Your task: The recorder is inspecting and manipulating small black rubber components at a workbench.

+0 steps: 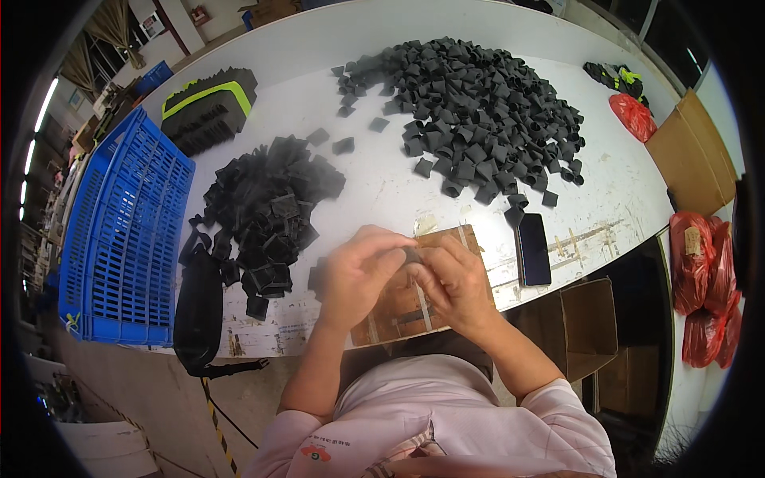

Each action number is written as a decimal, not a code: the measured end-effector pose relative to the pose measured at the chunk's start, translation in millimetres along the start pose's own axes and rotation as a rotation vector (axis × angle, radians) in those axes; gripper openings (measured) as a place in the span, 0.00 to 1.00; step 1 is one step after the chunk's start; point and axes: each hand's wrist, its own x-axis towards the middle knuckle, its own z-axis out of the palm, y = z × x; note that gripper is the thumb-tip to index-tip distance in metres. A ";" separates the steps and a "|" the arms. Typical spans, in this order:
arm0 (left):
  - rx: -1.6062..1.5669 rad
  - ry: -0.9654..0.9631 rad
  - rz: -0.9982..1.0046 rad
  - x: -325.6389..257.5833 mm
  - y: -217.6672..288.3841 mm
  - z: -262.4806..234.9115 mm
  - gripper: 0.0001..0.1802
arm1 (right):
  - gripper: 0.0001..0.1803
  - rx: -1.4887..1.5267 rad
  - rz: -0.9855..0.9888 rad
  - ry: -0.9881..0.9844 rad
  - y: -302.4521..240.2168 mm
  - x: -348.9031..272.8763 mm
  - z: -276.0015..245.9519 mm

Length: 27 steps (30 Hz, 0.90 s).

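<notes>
My left hand (356,277) and my right hand (460,285) meet over a worn wooden board (396,315) at the table's near edge. Between their fingertips they pinch a small dark fabric piece (412,255), mostly hidden by the fingers. Left of my left hand lies a heap of flat black pieces (275,211), some squarish. A larger heap of short dark grey fabric loops (486,111) covers the far middle and right of the table, with a few loose ones at its edges.
A blue plastic crate (119,247) and a black pouch (199,307) are at the left. Beyond them sits a dark stack with a neon-green band (209,95). A phone (535,248) lies right of the board. Red bags (701,263) and a cardboard box (588,327) flank the right side.
</notes>
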 end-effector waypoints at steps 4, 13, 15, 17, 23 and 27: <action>-0.067 -0.046 0.022 3.8 -0.7 -6.1 0.06 | 0.07 0.204 0.142 -0.036 -10.1 5.3 -5.4; -0.031 0.002 0.100 0.6 -9.9 -4.6 0.05 | 0.07 0.034 -0.039 0.033 3.7 -1.5 9.2; -0.034 -0.031 -0.018 -2.2 -8.8 -6.8 0.09 | 0.09 0.015 -0.053 0.067 5.4 -1.4 11.6; 0.046 -0.027 -0.118 -1.1 -12.1 -8.1 0.09 | 0.09 -0.005 -0.051 0.056 6.6 0.1 10.8; -0.564 0.077 -0.581 -11.2 -6.5 -0.9 0.05 | 0.06 -0.060 -0.046 0.048 2.2 -3.1 12.1; -1.081 0.082 -0.734 -16.3 -19.2 3.7 0.06 | 0.05 -0.044 -0.075 0.090 4.5 -5.0 16.2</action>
